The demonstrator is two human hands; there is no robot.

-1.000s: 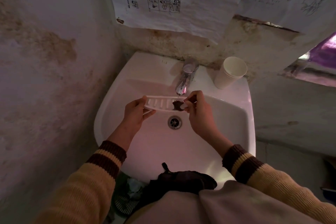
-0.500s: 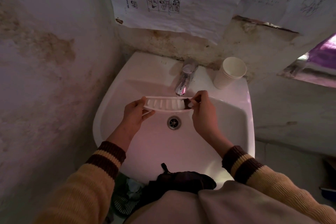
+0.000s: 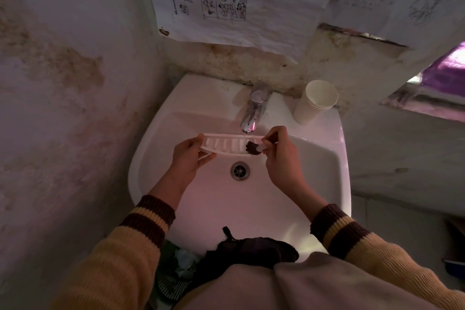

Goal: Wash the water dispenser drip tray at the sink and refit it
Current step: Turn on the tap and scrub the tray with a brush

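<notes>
I hold a white slotted drip tray (image 3: pixel 226 145) level over the basin of the white sink (image 3: pixel 191 113), just below the chrome tap (image 3: pixel 254 113). My left hand (image 3: pixel 191 156) grips the tray's left end. My right hand (image 3: pixel 281 156) is at the tray's right end and pinches a small brush with dark bristles (image 3: pixel 251 148); the bristles rest on the tray's right part. I cannot tell whether water runs from the tap.
A stack of paper cups (image 3: pixel 315 100) stands on the sink's back right corner. The drain (image 3: pixel 240 170) lies below the tray. A dark cloth (image 3: pixel 254 250) hangs at the sink's front edge. Stained walls close in at left and behind.
My right hand has worked the brush back and forth over the tray's right end: out towards the end half a second ago, now back inward. The left hand keeps its grip.
</notes>
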